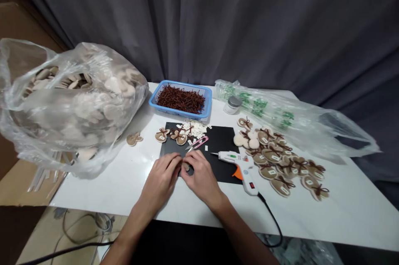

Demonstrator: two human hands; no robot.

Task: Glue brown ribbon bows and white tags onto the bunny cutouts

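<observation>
My left hand [162, 177] and my right hand [199, 175] meet over the front edge of a black mat [222, 140]. Their fingertips are pinched together on a small tan wooden piece [186, 166], mostly hidden by the fingers. Just beyond them lie pink snips [197, 143], a few tan pieces with brown bows [171, 134] and a heap of small white labels [195, 128]. A white hot glue gun [241, 165] lies right of my right hand, nozzle pointing left.
A blue basket [152, 101] of brown bows stands at the back. A big clear bag [68, 103] of wooden pieces fills the left. Several finished pieces [280, 161] are spread on the right, near a small jar [232, 105] and a plastic bag [296, 121]. The glue gun's cord [274, 223] runs off the table's front edge.
</observation>
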